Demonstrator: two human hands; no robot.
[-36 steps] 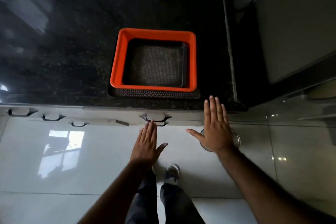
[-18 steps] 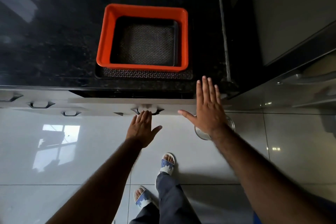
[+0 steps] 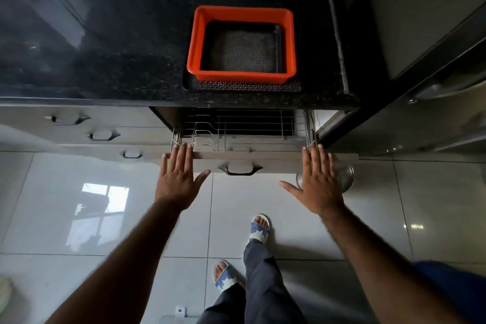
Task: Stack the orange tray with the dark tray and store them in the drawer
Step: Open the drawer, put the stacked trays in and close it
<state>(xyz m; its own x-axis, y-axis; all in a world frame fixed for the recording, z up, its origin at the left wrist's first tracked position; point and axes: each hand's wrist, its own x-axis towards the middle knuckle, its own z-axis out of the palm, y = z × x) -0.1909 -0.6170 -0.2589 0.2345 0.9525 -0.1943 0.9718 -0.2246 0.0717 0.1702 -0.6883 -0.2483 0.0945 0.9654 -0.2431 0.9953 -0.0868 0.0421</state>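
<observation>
An orange tray [image 3: 242, 77] sits on the black counter [image 3: 105, 47], resting in a wider dark patterned tray [image 3: 244, 86] whose front strip shows below it. A dark patterned bottom shows inside the orange rim. Below the counter edge a grey drawer [image 3: 276, 163] stands partly pulled out, with a wire rack [image 3: 236, 123] visible inside. My left hand [image 3: 178, 179] is flat with fingers spread, its fingertips at the drawer front's left top corner. My right hand [image 3: 318, 184] is flat too, fingertips at the right top corner. Neither hand holds anything.
Shut grey drawers with dark handles [image 3: 102, 135] lie to the left. A tall dark appliance [image 3: 420, 34] stands right of the counter. A steel bowl [image 3: 345, 177] sits on the glossy tiled floor behind my right hand. My sandalled feet [image 3: 259, 227] are below the drawer.
The drawer has gone from shut to partly pulled out, showing the wire rack. My hands have spread apart to the drawer front's two corners. The trays have not moved on the counter.
</observation>
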